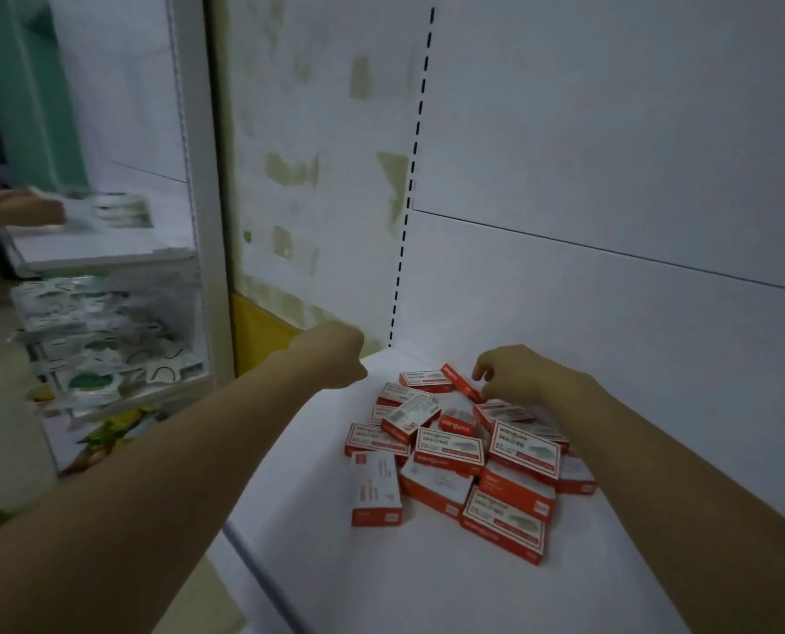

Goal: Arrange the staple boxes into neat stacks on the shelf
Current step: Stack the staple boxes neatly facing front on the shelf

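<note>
Several red-and-white staple boxes point(464, 455) lie in a loose, jumbled pile on the white shelf point(381, 578), some flat and some tilted on others. My right hand point(523, 377) reaches over the far end of the pile. Its curled thumb and fingers pinch the end of a tilted red staple box point(459, 382) at the back. My left hand point(335, 354) is curled into a fist at the shelf's far left corner, left of the pile, with nothing visible in it. Its fingertips are hidden.
The white back panel point(610, 313) rises right behind the pile, with a slotted upright point(400, 267) at its left. Left of the white post point(216, 221), another rack holds green-and-white packets point(97, 340). A person's hand point(20, 210) shows at the far left.
</note>
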{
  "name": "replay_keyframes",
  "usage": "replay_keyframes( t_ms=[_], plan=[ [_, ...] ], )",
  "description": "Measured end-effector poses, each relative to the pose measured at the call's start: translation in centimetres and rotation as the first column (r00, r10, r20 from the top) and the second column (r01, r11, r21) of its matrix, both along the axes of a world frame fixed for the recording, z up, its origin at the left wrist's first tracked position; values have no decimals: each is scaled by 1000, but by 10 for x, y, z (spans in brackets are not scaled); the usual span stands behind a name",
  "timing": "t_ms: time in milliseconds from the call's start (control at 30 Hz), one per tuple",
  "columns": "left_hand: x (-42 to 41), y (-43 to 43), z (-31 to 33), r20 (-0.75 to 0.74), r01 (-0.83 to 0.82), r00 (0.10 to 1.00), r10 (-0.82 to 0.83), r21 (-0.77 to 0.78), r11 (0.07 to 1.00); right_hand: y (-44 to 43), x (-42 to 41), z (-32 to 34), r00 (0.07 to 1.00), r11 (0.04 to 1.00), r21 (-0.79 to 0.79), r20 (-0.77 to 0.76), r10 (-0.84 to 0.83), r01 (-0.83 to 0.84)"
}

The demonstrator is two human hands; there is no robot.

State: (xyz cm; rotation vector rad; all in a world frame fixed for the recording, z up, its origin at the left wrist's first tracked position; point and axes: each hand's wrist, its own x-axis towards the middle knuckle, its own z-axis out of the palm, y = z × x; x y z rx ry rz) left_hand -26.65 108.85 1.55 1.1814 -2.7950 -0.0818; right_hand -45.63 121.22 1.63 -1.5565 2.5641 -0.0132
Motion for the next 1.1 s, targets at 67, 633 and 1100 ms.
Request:
replay_keyframes(
  t_ms=[67, 633, 1100],
  plan=[
    [-15, -4, -3, 0, 53, 999, -53, 6, 999, 2, -10, -2, 999, 999, 7, 5, -42, 42],
    [-106, 7, -4, -16, 514, 857, -514, 26, 857, 76, 0, 11, 904, 908, 29, 84, -419, 418],
    [-82, 18, -9, -56, 665, 747, -663, 75, 743, 85, 61, -7, 882, 882, -44, 82, -464, 468]
  ],
)
